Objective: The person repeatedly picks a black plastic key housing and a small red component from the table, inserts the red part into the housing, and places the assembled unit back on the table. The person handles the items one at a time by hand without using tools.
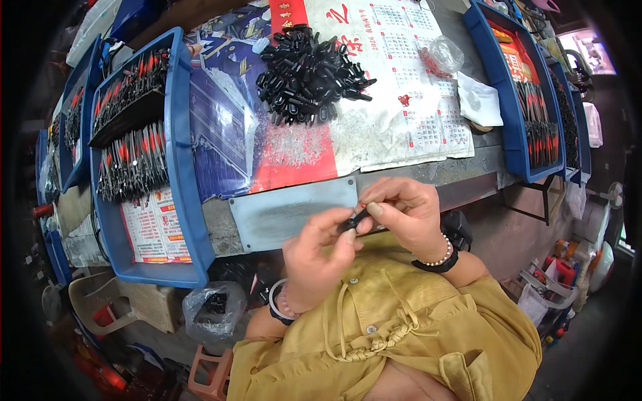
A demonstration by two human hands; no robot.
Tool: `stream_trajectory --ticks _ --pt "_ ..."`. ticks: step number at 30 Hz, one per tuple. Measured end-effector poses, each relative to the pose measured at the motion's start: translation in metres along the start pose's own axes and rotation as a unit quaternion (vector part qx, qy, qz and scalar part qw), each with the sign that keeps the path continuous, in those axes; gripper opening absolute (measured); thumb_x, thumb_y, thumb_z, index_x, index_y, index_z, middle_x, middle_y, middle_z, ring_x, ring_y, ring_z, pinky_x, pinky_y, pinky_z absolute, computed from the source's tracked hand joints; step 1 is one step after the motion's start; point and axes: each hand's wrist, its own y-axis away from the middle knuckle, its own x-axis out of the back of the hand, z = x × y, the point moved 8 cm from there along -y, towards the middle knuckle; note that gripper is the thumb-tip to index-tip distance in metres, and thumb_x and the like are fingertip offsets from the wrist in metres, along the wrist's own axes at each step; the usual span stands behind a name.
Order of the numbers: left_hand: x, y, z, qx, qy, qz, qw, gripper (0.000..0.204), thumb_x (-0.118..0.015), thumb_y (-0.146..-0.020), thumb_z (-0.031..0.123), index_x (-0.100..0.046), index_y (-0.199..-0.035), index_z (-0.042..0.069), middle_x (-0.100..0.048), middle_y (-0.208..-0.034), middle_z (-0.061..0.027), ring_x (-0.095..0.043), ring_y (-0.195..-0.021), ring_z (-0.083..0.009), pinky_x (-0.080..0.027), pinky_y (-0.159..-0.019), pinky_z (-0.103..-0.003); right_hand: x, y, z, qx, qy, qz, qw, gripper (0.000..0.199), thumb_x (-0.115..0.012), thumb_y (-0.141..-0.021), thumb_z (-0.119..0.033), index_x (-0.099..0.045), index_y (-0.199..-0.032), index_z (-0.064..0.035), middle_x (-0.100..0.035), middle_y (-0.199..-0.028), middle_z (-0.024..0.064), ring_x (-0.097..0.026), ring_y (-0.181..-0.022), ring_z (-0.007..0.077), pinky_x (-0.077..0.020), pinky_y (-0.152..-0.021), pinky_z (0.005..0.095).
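Observation:
My left hand [317, 247] and my right hand [404, 210] meet just in front of the bench edge. A small black piece [350, 222] lies between their fingertips, both hands pinching it. It looks like the glossy black parts heaped on the bench, though the fingers cover much of it and its exact kind is hard to make out. That heap of small black plastic parts [304, 80] sits farther back, on a sheet of printed paper. Beneath and beyond my left hand, a pale metal plate [267, 214] is fixed at the bench's near edge.
Blue trays [184, 200] at the left hold rows of thin dark pieces with red parts; another blue tray [511, 127] stands at the right. A crumpled clear plastic bag [447, 55], small red bits [404, 100] and a white cloth [479, 100] lie on the calendar paper [374, 134].

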Motion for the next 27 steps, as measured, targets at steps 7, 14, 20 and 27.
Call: stream_trajectory --ticks 7,14,20,27 --pt "-0.002 0.004 -0.003 0.01 0.021 -0.014 1.0 0.019 -0.054 -0.088 -0.004 -0.049 -0.106 -0.004 -0.069 -0.091 -0.0126 -0.067 -0.076 -0.0122 -0.058 -0.062 -0.025 0.002 0.0 0.004 -0.006 -0.036 -0.075 0.997 0.012 -0.059 -0.087 0.007 -0.061 -0.099 0.0045 -0.063 -0.102 0.0135 -0.068 -0.082 0.0163 -0.055 -0.069 0.0241" --pt "-0.005 0.007 -0.001 -0.008 0.103 -0.005 0.995 0.02 -0.052 -0.09 -0.003 -0.044 -0.109 -0.006 -0.066 -0.096 -0.0161 -0.067 -0.08 -0.0154 -0.059 -0.063 -0.026 -0.004 -0.005 0.005 0.018 -0.067 -0.103 0.992 0.014 -0.061 -0.084 0.01 -0.061 -0.098 0.0057 -0.062 -0.103 0.0158 -0.066 -0.08 0.0162 -0.0554 -0.067 0.0253" --pt "-0.006 0.01 -0.005 0.015 0.088 -0.003 0.996 0.028 -0.054 -0.09 -0.002 -0.045 -0.117 -0.005 -0.067 -0.089 -0.0135 -0.066 -0.071 -0.013 -0.057 -0.06 -0.025 -0.008 -0.002 -0.013 0.128 0.155 -0.105 0.974 0.016 -0.064 -0.081 0.008 -0.062 -0.095 0.0028 -0.064 -0.091 0.0144 -0.066 -0.077 0.0198 -0.0528 -0.066 0.0271" --pt "-0.001 0.01 -0.008 0.035 0.01 -0.024 0.999 0.029 -0.057 -0.089 0.001 -0.049 -0.117 -0.003 -0.067 -0.072 -0.0059 -0.061 -0.056 -0.0066 -0.049 -0.052 -0.021 -0.017 0.008 -0.027 0.273 0.29 -0.095 0.912 0.022 -0.068 -0.076 0.008 -0.061 -0.096 -0.0004 -0.064 -0.088 0.0143 -0.064 -0.071 0.0256 -0.0512 -0.062 0.0304"
